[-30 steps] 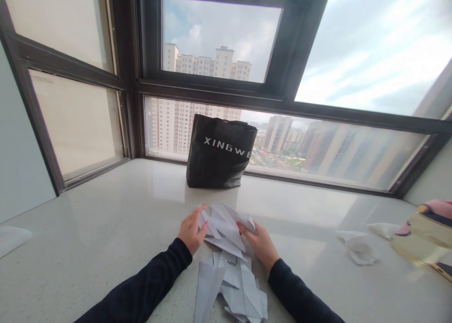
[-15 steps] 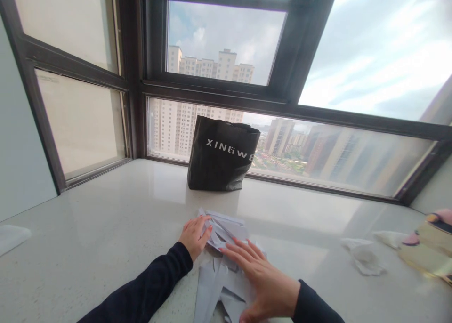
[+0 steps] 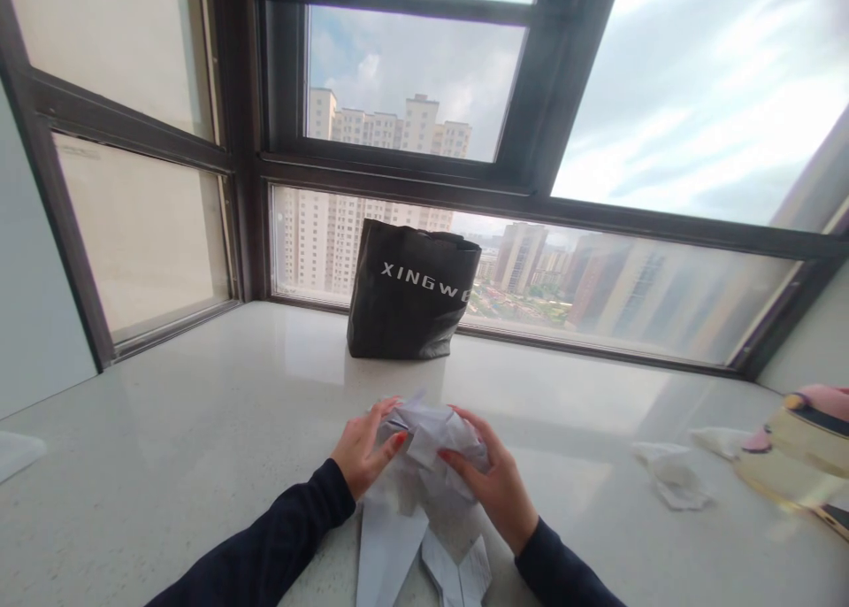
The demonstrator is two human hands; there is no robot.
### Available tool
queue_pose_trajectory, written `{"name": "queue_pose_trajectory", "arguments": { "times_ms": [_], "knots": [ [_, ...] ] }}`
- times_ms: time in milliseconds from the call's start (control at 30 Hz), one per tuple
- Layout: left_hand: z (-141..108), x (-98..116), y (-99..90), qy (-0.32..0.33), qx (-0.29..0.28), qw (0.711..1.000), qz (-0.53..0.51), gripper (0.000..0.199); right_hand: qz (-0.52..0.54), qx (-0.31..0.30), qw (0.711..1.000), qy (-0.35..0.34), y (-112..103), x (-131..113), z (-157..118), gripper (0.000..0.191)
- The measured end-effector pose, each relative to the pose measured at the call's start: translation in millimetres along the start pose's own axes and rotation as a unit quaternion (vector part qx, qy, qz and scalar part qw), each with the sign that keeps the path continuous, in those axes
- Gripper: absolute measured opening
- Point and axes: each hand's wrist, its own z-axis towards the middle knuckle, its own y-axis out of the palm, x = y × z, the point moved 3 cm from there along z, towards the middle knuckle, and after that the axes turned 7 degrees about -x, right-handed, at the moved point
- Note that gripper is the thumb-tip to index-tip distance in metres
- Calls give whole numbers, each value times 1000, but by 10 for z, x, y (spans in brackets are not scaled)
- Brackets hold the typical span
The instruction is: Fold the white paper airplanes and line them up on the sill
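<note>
A bunch of crumpled white paper (image 3: 431,439) is squeezed between my two hands, just above the pale sill. My left hand (image 3: 363,448) grips its left side, thumb in front. On the right side my right hand (image 3: 491,474) wraps round it, thumb towards me and fingers behind. Nearer to me lie more pieces of folded paper (image 3: 391,545), flat on the surface below my hands. Beyond the paper stands an upright black bag (image 3: 411,311) with white lettering, touched by neither hand.
The speckled white window sill (image 3: 199,430) carries everything. At the right are a crumpled tissue (image 3: 673,479) and a pink and cream object (image 3: 789,457). A white item (image 3: 19,455) lies at the left edge. Dark window frames (image 3: 623,364) border the sill.
My right hand has moved from lying spread over the papers to gripping them. Loose papers at the far side are now bunched up between both hands. The view has shifted slightly.
</note>
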Motion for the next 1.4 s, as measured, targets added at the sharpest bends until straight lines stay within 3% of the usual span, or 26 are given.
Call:
{"name": "queue_pose_trajectory", "arguments": {
  "times_ms": [100,233,433,500,600,800,967,1133,1400],
  "knots": [
    [0,-12,-37,-33,46,998,35,57,50,35,998,-3,-25,-20,-6,46],
    [5,14,-152,-70,112,991,23,48,68,40,997,4,-17,40,7,44],
    [-4,130,-238,-73,170,971,-149,36,-62,49,997,7,-9,307,23,37],
    [0,127,-209,-105,163,957,-216,38,-92,62,994,16,-13,361,11,40],
    [12,78,-124,-144,109,942,-281,39,-119,77,990,-2,-17,345,-9,39],
    [3,-107,50,-166,26,943,-288,31,-211,82,972,-60,-15,177,-27,38],
    [14,-185,107,-198,24,932,-303,31,-240,43,969,-49,23,180,-44,41],
    [34,-166,114,-185,28,933,-308,30,-243,-7,970,1,51,278,-82,47],
    [34,-130,99,-153,28,944,-291,33,-250,-9,968,14,42,254,-74,44]
  ]
}}
